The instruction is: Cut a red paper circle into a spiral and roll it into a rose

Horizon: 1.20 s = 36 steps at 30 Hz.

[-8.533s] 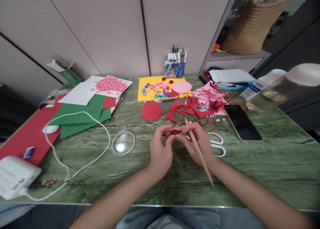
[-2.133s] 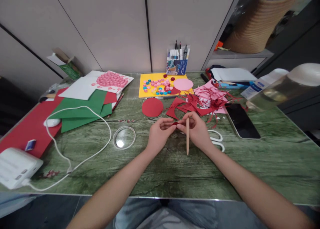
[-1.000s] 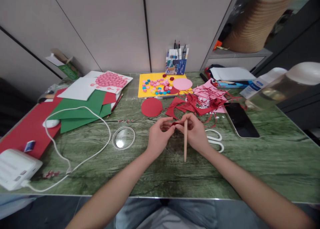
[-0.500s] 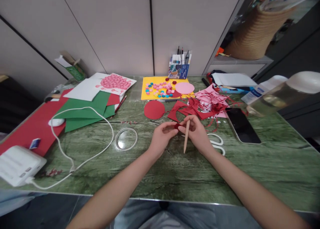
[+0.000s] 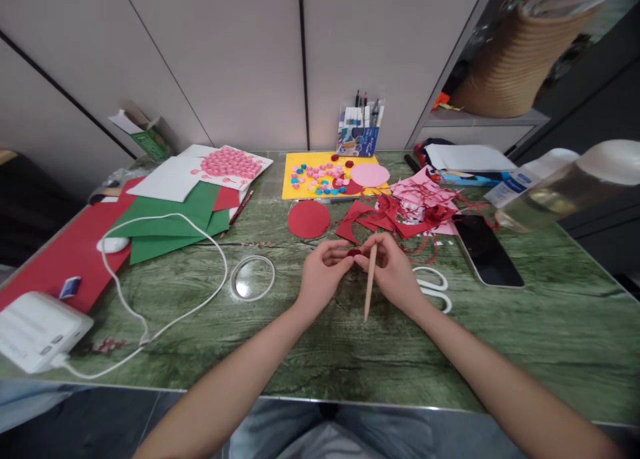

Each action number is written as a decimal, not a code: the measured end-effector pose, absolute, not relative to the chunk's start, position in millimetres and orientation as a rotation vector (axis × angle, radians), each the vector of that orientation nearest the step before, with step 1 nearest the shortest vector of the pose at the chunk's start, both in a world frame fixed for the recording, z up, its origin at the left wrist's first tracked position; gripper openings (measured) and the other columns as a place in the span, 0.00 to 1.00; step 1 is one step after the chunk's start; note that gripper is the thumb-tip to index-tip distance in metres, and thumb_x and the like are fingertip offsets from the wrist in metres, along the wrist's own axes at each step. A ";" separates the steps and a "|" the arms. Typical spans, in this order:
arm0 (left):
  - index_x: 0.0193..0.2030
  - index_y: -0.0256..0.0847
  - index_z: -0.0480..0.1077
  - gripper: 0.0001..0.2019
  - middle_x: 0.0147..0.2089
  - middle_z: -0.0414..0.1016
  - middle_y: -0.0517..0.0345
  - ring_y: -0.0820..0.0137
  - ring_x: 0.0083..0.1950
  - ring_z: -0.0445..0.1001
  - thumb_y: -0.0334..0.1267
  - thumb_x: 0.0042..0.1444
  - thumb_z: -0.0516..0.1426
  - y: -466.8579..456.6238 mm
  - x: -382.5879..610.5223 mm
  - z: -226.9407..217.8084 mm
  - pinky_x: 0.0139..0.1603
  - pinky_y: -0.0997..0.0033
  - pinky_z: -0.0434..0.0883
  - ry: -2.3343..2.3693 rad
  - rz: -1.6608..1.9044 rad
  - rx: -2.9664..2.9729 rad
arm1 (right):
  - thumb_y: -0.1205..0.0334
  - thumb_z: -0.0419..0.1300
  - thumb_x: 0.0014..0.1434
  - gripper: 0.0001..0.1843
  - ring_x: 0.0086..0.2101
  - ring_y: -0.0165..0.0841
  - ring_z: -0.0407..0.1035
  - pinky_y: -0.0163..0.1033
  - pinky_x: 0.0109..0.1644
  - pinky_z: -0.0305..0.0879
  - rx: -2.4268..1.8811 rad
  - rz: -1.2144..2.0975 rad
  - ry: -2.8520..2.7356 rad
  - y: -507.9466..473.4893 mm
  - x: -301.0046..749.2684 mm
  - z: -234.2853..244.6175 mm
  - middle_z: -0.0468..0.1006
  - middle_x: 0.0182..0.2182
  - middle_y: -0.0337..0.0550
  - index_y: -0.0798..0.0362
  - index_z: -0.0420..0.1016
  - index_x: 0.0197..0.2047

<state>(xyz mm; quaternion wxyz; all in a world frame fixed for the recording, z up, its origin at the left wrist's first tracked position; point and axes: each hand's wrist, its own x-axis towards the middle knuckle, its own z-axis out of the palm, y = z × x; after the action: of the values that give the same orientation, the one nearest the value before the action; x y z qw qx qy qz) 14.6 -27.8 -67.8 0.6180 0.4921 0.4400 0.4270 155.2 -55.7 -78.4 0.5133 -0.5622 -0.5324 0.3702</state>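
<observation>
Between the fingertips of both hands is a small dark red paper piece (image 5: pixel 354 253), rolled or curled. My left hand (image 5: pixel 324 272) is closed on it from the left. My right hand (image 5: pixel 393 269) touches its other side and also grips a thin wooden stick (image 5: pixel 370 285), which slants down with its pointed end toward me. Just beyond the hands lie a red paper circle (image 5: pixel 309 219) and red paper offcuts (image 5: pixel 356 222). White-handled scissors (image 5: pixel 434 287) rest beside my right wrist, their blades hidden by the hand.
A yellow sheet (image 5: pixel 289 189) carries coloured paper rolls and a pink circle (image 5: pixel 370 175). A phone (image 5: pixel 489 251) and a bottle (image 5: pixel 543 202) stand on the right. On the left are a tape roll (image 5: pixel 253 257), green paper (image 5: pixel 173 229), a white cable (image 5: pixel 187 325) and a power bank (image 5: pixel 45 329).
The wooden stick's lower end has swung slightly down and left in my right hand. Both hands stay together around the red piece, which shows a little more.
</observation>
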 end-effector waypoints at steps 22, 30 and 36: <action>0.36 0.36 0.70 0.11 0.32 0.75 0.54 0.70 0.34 0.74 0.33 0.43 0.62 -20.7 11.9 -75.7 0.38 0.67 0.73 0.967 0.862 1.239 | 0.63 0.62 0.51 0.14 0.33 0.34 0.71 0.41 0.38 0.67 -1.368 0.913 -1.355 -53.5 160.0 -80.7 0.73 0.31 0.36 0.47 0.59 0.37; 0.36 0.36 0.72 0.11 0.36 0.76 0.53 0.69 0.39 0.75 0.32 0.43 0.62 -21.5 12.5 -75.0 0.45 0.67 0.71 0.951 0.900 1.214 | 0.61 0.62 0.50 0.13 0.32 0.34 0.71 0.40 0.37 0.67 -1.349 0.916 -1.276 -53.6 161.9 -78.9 0.73 0.29 0.36 0.47 0.60 0.35; 0.36 0.35 0.72 0.12 0.34 0.75 0.54 0.72 0.36 0.73 0.32 0.42 0.63 -21.8 13.6 -77.0 0.43 0.69 0.71 0.990 0.913 1.117 | 0.63 0.63 0.49 0.14 0.33 0.35 0.71 0.41 0.38 0.67 -1.342 0.931 -1.269 -53.2 159.2 -81.1 0.73 0.30 0.37 0.47 0.60 0.35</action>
<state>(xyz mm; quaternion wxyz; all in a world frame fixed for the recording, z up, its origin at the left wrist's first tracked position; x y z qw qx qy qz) 13.6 -21.8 -77.0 0.6410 0.4901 0.4341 0.4006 159.2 -53.2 -81.1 0.5114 -0.5576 -0.5271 0.3870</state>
